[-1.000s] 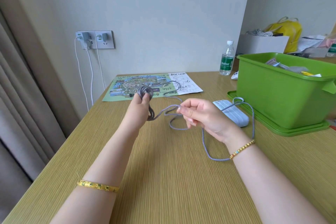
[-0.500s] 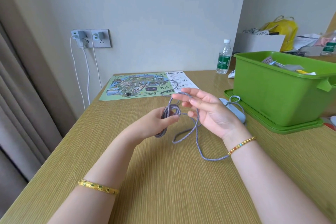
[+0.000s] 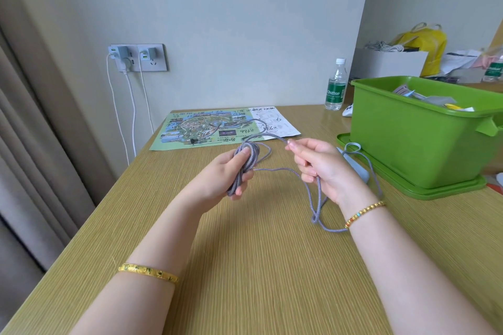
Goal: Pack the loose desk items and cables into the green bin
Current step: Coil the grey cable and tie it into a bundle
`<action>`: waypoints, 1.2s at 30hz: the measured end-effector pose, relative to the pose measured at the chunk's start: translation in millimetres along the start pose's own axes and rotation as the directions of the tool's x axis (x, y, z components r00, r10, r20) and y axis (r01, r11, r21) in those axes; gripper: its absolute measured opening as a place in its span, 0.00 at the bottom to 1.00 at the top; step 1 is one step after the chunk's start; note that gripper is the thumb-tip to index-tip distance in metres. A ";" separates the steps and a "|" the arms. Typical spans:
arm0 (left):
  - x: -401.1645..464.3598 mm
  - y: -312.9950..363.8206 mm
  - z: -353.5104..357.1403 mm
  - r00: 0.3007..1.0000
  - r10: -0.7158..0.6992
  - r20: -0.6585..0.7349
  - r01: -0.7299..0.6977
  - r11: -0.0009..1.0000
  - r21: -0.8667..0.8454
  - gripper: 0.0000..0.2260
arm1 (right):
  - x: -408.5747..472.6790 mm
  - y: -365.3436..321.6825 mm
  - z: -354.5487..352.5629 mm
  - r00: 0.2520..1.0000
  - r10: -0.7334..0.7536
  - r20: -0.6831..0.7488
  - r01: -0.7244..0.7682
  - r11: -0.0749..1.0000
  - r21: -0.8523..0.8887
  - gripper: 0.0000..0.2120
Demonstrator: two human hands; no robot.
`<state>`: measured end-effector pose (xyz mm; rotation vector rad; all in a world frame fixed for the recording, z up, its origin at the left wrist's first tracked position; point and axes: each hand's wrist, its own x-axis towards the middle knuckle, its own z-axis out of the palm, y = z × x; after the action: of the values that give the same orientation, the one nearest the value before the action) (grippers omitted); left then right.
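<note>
My left hand (image 3: 223, 174) grips a small coil of grey braided cable (image 3: 246, 164) above the middle of the desk. My right hand (image 3: 318, 168) pinches the same cable a little to the right; a loose loop hangs below it down to the desktop. The cable's far end runs to a grey power bank (image 3: 359, 170), mostly hidden behind my right hand. The green bin (image 3: 419, 141) stands on its green lid at the right and holds papers and small items.
A printed map sheet (image 3: 217, 128) with another dark cable on it lies at the back of the desk. A water bottle (image 3: 336, 85) and a white object stand behind the bin. Chargers with white cords hang from the wall socket (image 3: 136, 57). Curtain at left.
My right hand has closed from spread fingers to a pinch on the cable and drawn it to the right. My left hand has turned upright with a thicker coil.
</note>
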<state>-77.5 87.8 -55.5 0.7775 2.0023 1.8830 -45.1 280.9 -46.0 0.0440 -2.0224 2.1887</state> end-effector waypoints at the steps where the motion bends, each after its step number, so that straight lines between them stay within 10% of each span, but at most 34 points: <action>1: 0.9 -0.6 -1.4 1.000 0.015 -0.026 -0.016 1.000 -0.020 0.13 | 0.2 -0.5 -1.2 1.000 0.009 -0.006 -0.009 1.000 -0.011 0.06; 10: 10.0 1.0 -18.0 0.854 -0.134 -0.503 -0.148 0.864 -0.482 0.12 | -1.8 5.8 0.8 0.962 0.158 0.224 -0.119 0.977 -0.180 0.09; 18: 12.3 2.1 -10.2 0.856 -0.151 -0.494 -0.156 0.836 -0.526 0.13 | -8.0 18.0 20.3 0.820 0.375 0.432 -0.141 0.864 -0.483 0.11; 28: 14.0 -4.2 -12.9 0.787 -0.076 -0.612 0.029 0.996 -0.087 0.17 | -11.6 14.7 20.4 0.825 0.328 0.460 -0.043 0.849 -0.527 0.11; 36: 11.3 -1.8 -18.2 0.784 0.042 -0.619 0.146 0.957 0.250 0.12 | -15.9 -8.7 2.3 0.835 0.092 0.543 0.055 0.967 -0.248 0.11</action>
<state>-97.0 79.0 -53.6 0.1318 2.7004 2.0151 -28.4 277.6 -39.3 0.7076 -2.5910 2.0660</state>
